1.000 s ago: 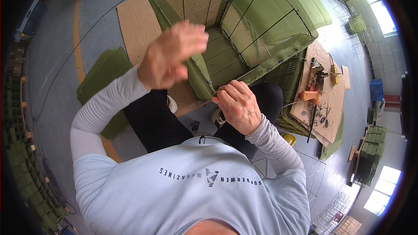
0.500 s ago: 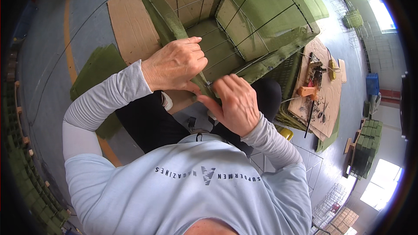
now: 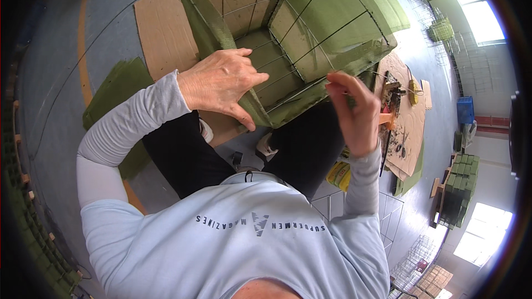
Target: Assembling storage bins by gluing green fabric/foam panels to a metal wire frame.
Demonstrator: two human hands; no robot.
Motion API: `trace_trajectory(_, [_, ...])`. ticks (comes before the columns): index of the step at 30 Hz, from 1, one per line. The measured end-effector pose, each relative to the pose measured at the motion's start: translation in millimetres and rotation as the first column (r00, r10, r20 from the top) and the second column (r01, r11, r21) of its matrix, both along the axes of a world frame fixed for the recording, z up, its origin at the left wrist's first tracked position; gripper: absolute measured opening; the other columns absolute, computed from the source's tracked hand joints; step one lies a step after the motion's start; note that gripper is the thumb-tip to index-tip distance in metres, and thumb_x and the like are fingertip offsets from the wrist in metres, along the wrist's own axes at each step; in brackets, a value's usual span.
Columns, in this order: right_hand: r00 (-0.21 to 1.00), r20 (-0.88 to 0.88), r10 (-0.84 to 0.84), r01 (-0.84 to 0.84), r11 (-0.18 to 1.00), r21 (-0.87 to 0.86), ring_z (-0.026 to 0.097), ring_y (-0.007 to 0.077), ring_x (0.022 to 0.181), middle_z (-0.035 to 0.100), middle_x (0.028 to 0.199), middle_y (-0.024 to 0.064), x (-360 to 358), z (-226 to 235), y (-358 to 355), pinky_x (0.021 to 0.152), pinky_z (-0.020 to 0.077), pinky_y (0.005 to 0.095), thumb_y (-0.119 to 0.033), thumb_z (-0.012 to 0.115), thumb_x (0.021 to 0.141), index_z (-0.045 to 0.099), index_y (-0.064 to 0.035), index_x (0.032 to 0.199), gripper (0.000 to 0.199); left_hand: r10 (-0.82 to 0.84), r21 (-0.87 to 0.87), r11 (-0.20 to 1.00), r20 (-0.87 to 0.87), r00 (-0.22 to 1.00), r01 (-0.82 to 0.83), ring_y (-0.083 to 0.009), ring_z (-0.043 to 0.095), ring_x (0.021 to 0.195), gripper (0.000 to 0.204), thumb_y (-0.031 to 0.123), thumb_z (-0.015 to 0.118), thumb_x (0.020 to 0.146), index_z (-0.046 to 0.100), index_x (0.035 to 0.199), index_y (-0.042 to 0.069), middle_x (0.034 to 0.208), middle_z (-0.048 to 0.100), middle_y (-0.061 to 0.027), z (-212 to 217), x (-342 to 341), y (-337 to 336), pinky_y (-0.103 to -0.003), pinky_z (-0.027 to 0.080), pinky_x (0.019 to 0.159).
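Note:
A wire-frame box (image 3: 209,25) covered in green fabric stands tilted before my knees, its opening toward me and bare wires crossing its sides. My left hand (image 3: 224,80) straddles the fabric edge on the left side, thumb outside and fingers over the inner side, holding it loosely. To the right of the near corner, my right hand (image 3: 357,113) is raised off the box. Its fingers are bent in toward the thumb as in a pinch; whatever may be between them is too small to make out.
Cardboard (image 3: 163,27) and green fabric pieces (image 3: 119,88) lie on the floor at left. At right a cardboard-topped stack (image 3: 410,133) carries scissors (image 3: 403,147), an orange-handled tool (image 3: 384,118) and a yellow item (image 3: 413,93). A yellow package (image 3: 339,176) sits by my right forearm.
My right hand has come away from the near corner, moving right and up off the fabric. My left hand stays on the left edge, its thumb and forefinger now wider apart.

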State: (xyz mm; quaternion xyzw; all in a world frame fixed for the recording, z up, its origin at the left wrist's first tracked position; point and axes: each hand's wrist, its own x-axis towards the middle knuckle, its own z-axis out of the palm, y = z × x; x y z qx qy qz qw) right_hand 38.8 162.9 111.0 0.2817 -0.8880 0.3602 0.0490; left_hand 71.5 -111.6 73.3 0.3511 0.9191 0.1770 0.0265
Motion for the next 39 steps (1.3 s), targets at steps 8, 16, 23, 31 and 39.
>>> trace_trajectory(8, [0.903,-0.299,0.310,-0.211,0.924,0.320,0.052,0.0358,0.124,0.057,0.127,0.0195,46,-42,5,0.107,0.0390,0.0474,-0.027,0.077,0.072,0.058,0.0059,0.120,0.061,-0.008,-0.460,0.855,0.449,0.894,0.239,-0.0340,0.067,0.093,0.112,0.078,0.070,0.056,0.056,0.127,-0.007,0.090,0.070,-0.0195,32,-33,20,-0.036,0.050,0.094])
trace_trajectory(16, [0.841,-0.238,0.486,-0.383,0.845,0.373,0.062,0.0315,0.103,0.065,0.105,0.0162,-14,-36,-11,0.099,0.0462,0.0453,-0.054,0.065,0.080,0.061,0.0026,0.107,0.064,0.353,0.736,0.550,0.223,0.909,-0.394,-0.0162,0.063,0.100,0.032,0.024,0.046,0.103,0.065,0.109,-0.001,0.111,0.067,-0.0104,-5,-42,23,-0.027,0.048,0.087])
trace_trajectory(23, [0.702,-0.328,0.633,-0.566,0.774,0.282,0.063,0.0318,0.101,0.064,0.105,0.0145,-18,-41,16,0.096,0.0497,0.0425,-0.011,0.068,0.080,0.061,-0.0002,0.107,0.030,0.186,0.339,0.940,-0.404,0.895,-0.042,-0.0289,0.064,0.097,0.040,0.038,0.062,0.086,0.064,0.101,0.000,0.098,0.064,-0.0110,-17,52,25,-0.044,0.052,0.092])
trace_trajectory(31, [0.660,-0.072,0.748,-0.718,0.655,0.235,0.064,0.0315,0.097,0.066,0.103,0.0147,-37,-36,11,0.091,0.0522,0.0385,-0.008,0.066,0.077,0.062,-0.0006,0.102,0.027,0.029,0.360,0.929,-0.287,0.957,0.080,-0.0247,0.062,0.083,0.030,0.034,0.067,0.083,0.065,0.089,0.004,0.085,0.061,-0.0062,-28,30,16,-0.046,0.050,0.097])
trace_trajectory(39, [0.740,-0.184,0.647,-0.569,0.749,0.340,0.063,0.0324,0.105,0.066,0.105,0.0161,-67,-30,45,0.091,0.0522,0.0390,-0.008,0.067,0.075,0.063,0.0024,0.102,0.030,0.176,0.338,0.941,-0.440,0.880,-0.019,-0.0249,0.065,0.092,0.048,0.034,0.072,0.080,0.065,0.109,-0.004,0.093,0.066,-0.0108,-17,53,43,-0.048,0.046,0.102])
